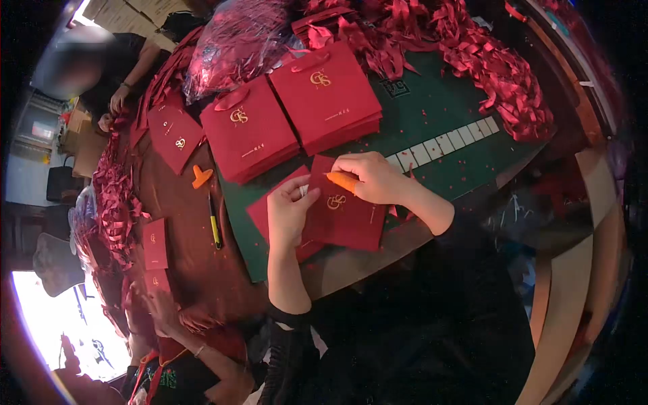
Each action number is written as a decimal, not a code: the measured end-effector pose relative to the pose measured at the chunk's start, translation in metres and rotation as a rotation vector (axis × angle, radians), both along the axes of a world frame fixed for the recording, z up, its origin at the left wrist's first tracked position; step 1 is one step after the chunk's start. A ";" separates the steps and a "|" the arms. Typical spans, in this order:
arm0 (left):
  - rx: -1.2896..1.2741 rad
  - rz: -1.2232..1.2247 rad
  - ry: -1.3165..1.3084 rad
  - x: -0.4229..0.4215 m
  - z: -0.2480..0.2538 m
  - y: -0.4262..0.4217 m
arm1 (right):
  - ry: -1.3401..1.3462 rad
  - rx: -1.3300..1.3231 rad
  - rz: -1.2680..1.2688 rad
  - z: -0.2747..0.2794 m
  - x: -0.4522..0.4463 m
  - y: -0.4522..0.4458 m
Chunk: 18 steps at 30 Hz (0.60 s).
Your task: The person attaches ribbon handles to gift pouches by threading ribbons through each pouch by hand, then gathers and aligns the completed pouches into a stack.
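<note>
My left hand (287, 210) is closed at the upper left edge of a flat red paper bag (354, 219) with a gold logo, thumb against the fingers. A white wrap shows on one of its fingers. In my right hand (375, 177) is an orange-handled tool (343, 181), its end pointing left over the bag's top edge. What the tool's tip is like is too small to make out. Under the held bag lies another red paper bag (260, 210), partly hidden. Both lie on the green cutting mat (250, 246) at the table's near side.
Two stacks of red paper bags, a left stack (250, 128) and a right stack (327, 98), stand just beyond my hands. Red ribbons (499, 81) heap along the back. A yellow-black pen-like tool (214, 226) and an orange object (201, 177) lie left. Another person's hands (158, 307) work lower left.
</note>
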<state>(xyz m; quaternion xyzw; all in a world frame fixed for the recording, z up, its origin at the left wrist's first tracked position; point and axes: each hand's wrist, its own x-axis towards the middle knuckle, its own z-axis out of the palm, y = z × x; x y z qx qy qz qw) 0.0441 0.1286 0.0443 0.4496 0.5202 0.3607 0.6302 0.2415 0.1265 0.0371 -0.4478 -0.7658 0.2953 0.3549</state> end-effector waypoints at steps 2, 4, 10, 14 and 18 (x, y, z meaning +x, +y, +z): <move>0.020 0.031 0.053 0.000 -0.003 -0.002 | -0.060 0.003 0.002 -0.006 -0.003 -0.002; 0.092 0.036 0.076 0.000 -0.007 -0.003 | -0.108 0.049 -0.004 -0.002 -0.005 -0.004; 0.181 0.007 0.155 0.006 -0.004 -0.007 | -0.008 0.060 -0.038 -0.009 -0.012 -0.003; 0.247 -0.006 0.154 0.009 -0.008 -0.010 | 0.025 -0.214 -0.094 0.000 -0.016 -0.004; 0.266 0.001 0.212 0.009 -0.008 -0.010 | 0.037 -0.115 -0.165 -0.007 -0.020 -0.006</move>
